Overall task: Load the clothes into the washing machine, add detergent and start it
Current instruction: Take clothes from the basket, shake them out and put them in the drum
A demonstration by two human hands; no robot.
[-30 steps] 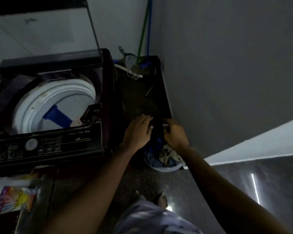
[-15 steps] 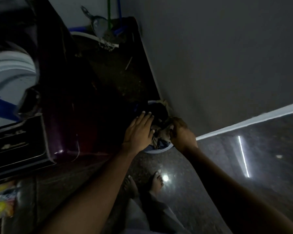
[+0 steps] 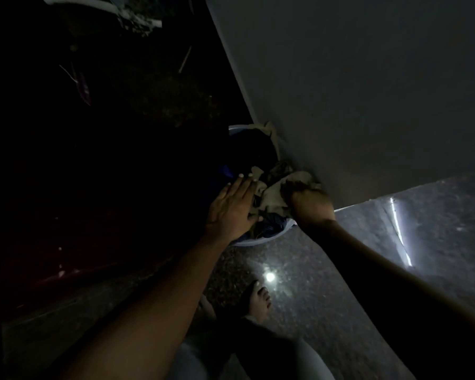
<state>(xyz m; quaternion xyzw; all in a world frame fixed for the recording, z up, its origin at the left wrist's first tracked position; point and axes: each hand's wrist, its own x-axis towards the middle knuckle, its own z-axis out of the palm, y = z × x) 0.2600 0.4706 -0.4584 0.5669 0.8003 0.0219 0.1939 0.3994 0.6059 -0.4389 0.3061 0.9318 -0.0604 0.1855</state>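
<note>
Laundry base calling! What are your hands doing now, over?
Left hand flat on the clothes in the basin. Right hand grips a beige piece. Wall close beside the basin, over.

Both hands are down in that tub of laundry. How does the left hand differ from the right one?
The left hand lies flat, fingers straight, resting on the clothes; the right hand is curled, gripping a beige cloth. The left hand is at the side of the tub away from the wall; the right hand is close against the wall. Both reach into the same tub.
</note>
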